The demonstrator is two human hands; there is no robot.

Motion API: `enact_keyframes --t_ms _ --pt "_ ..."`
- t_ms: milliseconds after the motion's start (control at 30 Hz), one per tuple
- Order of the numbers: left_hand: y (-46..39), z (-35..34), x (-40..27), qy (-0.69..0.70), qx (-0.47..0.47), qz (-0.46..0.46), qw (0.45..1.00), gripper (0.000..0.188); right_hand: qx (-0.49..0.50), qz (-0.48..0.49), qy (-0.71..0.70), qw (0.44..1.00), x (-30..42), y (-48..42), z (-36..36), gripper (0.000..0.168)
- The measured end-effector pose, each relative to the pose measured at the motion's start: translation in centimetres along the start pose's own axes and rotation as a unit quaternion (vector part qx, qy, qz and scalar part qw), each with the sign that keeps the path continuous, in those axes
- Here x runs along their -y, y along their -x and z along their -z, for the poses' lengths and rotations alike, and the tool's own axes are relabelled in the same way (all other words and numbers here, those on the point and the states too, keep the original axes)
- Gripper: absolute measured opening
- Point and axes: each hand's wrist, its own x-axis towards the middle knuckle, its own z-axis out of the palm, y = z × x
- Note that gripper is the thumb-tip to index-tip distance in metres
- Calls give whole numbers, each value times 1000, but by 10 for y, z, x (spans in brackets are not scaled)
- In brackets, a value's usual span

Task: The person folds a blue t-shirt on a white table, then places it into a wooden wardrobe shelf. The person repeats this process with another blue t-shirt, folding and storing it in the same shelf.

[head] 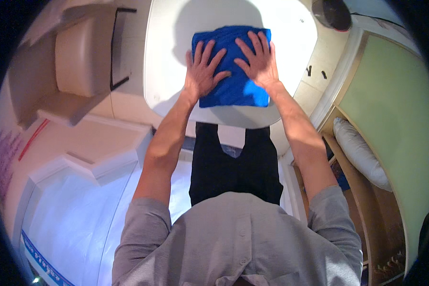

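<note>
A blue folded cloth (232, 85) lies flat on a white table (164, 71) with rounded corners. My left hand (204, 69) rests on its left part with fingers spread. On its upper right part lies my right hand (259, 59), palm down, the fingers apart and the outer one by the cloth's right edge. Neither hand grasps anything. The cloth is roughly square, and its far edge looks slightly uneven. Parts of it are hidden under both hands.
A beige chair (75, 60) stands left of the table. A dark round object (332, 14) is at the far right. Further right are a pale green panel (386, 82) and a white pillow or bolster (361, 153) on a wooden shelf. Small black pieces (324, 74) lie beyond the table's right edge.
</note>
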Motion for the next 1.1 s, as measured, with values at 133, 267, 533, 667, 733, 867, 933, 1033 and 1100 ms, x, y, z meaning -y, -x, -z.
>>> enact_keyframes --t_ms 133,267,533,667,733,867,933,1033,1100 --pt "24 19 4 98 -159 198 962 56 -62 -219 -115 967 -10 7 21 53" --pt "30 11 10 231 -115 461 849 58 -35 -436 -227 870 -6 20 37 47" --pt "-14 16 0 200 -4 458 866 57 32 -479 -186 857 3 1 21 50" --pt "-17 10 13 294 20 468 833 35 111 -447 -216 861 -7 -10 18 45" --pt "-11 8 12 338 -7 457 823 29 94 -409 -251 872 -8 -5 14 41" --pt "5 -3 14 415 -96 410 807 22 50 -336 -289 895 -9 -2 18 40" --pt "2 3 10 491 -104 391 771 22 17 -336 -343 877 -15 0 9 41" --pt "-15 28 4 511 -25 440 738 24 30 -430 -485 761 -23 1 -7 46" --pt "-15 23 16 549 -9 462 696 26 72 -480 -564 668 -17 -3 3 50"
